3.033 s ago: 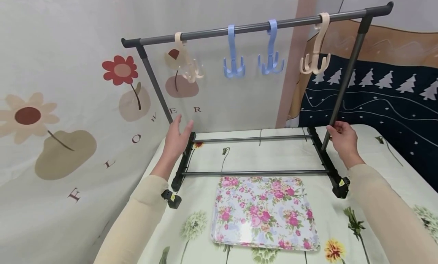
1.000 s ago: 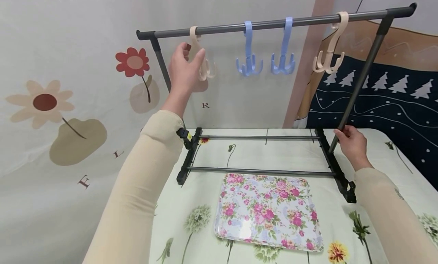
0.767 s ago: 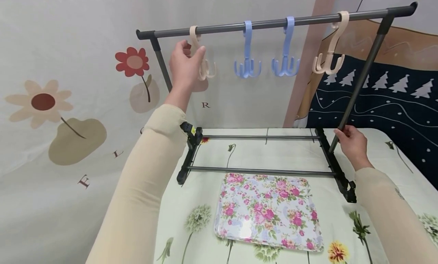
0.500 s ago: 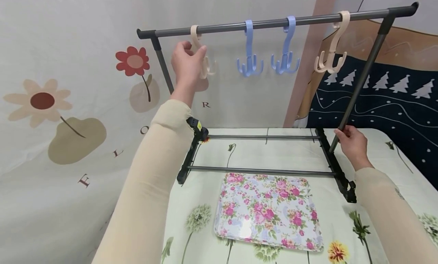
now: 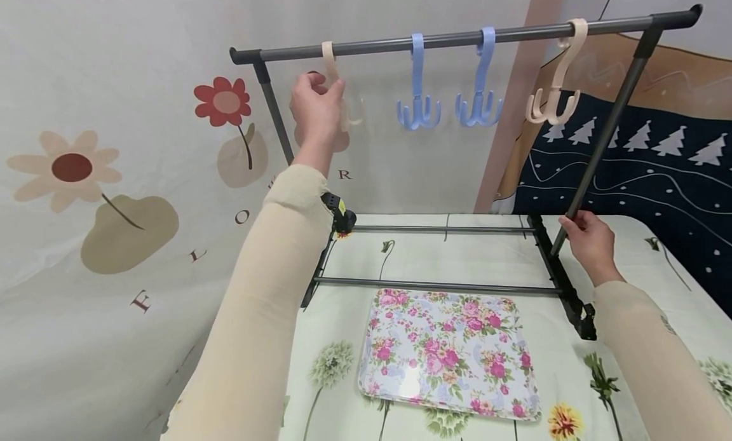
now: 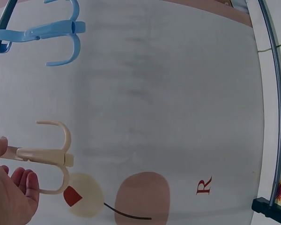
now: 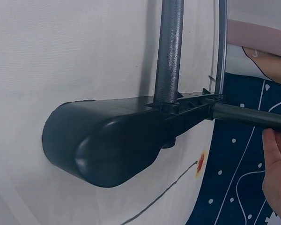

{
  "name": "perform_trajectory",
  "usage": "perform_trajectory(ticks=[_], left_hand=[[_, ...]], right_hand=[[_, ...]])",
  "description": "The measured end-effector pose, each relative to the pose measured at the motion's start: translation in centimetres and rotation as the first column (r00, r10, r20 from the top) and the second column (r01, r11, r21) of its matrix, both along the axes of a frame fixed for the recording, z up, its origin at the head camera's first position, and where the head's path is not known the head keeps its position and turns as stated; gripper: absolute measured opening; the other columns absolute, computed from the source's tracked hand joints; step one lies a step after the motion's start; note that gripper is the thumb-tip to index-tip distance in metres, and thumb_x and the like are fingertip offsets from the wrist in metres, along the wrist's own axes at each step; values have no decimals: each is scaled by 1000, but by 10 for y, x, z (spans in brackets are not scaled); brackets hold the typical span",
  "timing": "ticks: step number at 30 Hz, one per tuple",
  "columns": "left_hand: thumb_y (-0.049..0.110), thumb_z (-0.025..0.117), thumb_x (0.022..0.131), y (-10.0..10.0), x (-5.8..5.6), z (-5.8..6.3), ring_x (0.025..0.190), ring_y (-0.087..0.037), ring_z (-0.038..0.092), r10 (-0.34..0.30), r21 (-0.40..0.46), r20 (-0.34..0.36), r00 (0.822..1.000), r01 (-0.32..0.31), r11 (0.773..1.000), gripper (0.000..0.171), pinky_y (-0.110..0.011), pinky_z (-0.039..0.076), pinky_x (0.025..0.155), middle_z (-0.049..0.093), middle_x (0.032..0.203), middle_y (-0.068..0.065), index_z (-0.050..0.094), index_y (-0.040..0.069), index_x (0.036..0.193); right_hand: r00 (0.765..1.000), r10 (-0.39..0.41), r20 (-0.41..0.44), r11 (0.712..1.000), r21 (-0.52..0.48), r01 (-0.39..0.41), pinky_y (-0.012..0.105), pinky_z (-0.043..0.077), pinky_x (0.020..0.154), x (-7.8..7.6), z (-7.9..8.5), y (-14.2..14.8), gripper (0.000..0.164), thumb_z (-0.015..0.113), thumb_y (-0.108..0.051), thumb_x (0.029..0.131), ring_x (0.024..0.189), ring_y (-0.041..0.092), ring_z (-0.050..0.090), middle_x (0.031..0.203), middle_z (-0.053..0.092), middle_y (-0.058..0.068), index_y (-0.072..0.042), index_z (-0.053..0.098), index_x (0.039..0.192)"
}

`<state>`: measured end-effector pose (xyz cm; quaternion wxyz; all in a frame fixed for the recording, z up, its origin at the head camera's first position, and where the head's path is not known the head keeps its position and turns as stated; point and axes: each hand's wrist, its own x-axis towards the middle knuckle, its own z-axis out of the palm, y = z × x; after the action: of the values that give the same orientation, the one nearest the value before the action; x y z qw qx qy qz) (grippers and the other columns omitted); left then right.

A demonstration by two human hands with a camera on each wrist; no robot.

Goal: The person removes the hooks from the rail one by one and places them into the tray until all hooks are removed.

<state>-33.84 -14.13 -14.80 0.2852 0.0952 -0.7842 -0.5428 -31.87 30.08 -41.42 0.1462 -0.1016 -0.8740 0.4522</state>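
My left hand [image 5: 318,107] is raised to the left end of the dark rack's top rail [image 5: 377,46]. It pinches the stem of a beige multi-prong hook [image 6: 42,155] that hangs there, thumb on one side and curled fingers on the other. Part of that hook is hidden behind the hand in the head view. Low on the right, my right hand [image 5: 591,245] holds the rack's upright pole [image 5: 595,145] near its foot. Two blue hooks [image 5: 418,85] [image 5: 480,85] hang mid-rail, and another beige hook [image 5: 557,79] hangs near the right end.
Below the rack's lower crossbar [image 5: 434,286] lies a floral-patterned tray [image 5: 452,355] on a flower-print cloth [image 5: 326,422]. The black right foot [image 5: 563,282] rests on the same cloth. A pale printed curtain [image 5: 143,339] stands left and behind, with a dark tree-print fabric [image 5: 635,149] at right.
From beside the left upright, my left hand has risen to the beige hook and then shifted slightly right with it. The blue hooks sway a little. My right hand stays on the pole.
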Motion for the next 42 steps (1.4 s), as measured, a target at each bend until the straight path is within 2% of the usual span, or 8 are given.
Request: perform_trajectory(ticks=[5, 16, 23, 33, 38, 42], left_hand=[[37, 67, 95, 4, -2, -1, 108, -12, 58, 13, -11, -13, 1000, -13, 1000, 37, -34, 43, 93, 59, 116, 3, 59, 19, 126], [28, 67, 96, 7, -5, -5, 102, -12, 59, 30, 4, -124, 992, -30, 1000, 27, -25, 47, 87, 63, 110, -2, 63, 13, 119], [28, 67, 96, 7, -6, -5, 100, -12, 59, 41, 6, -126, 991, -41, 999, 26, -25, 47, 88, 64, 109, -2, 64, 13, 117], [25, 65, 97, 7, -5, -7, 97, -11, 60, 81, -53, -154, 985, -90, 994, 22, -28, 47, 84, 67, 108, -2, 67, 11, 114], [27, 63, 97, 4, -5, -3, 93, -9, 59, 122, -82, -146, 982, -135, 987, 21, -30, 45, 79, 68, 105, 2, 69, 15, 113], [24, 62, 97, 1, -5, 5, 92, -10, 60, 122, -88, -162, 979, -137, 987, 20, -26, 46, 80, 70, 106, 0, 71, 13, 111]], right_hand=[[1000, -10, -1, 1000, 7, 10, 54, 44, 98, 0, -1, 2, 56, 41, -42, 105, 116, 40, 56, 134, 55, 27, 4, 49, 136], [1000, -15, 14, 1000, 0, 15, 55, 43, 99, 4, 0, 1, 58, 40, -43, 105, 119, 42, 54, 134, 54, 28, 5, 47, 138], [1000, -13, 20, 1000, -5, 13, 56, 43, 99, 4, 1, 0, 58, 40, -42, 106, 119, 43, 53, 134, 53, 28, 6, 46, 138], [1000, -7, 26, 1000, -7, 7, 57, 42, 99, 2, -1, 0, 59, 40, -43, 105, 120, 44, 52, 135, 52, 29, 6, 46, 139], [1000, -5, 26, 1000, 0, 5, 56, 42, 98, 3, -1, 0, 59, 40, -43, 106, 120, 44, 53, 134, 53, 29, 6, 46, 138], [1000, -8, 22, 1000, 4, 8, 55, 43, 97, 3, 0, 0, 59, 40, -42, 106, 119, 44, 53, 134, 53, 29, 6, 47, 138]])
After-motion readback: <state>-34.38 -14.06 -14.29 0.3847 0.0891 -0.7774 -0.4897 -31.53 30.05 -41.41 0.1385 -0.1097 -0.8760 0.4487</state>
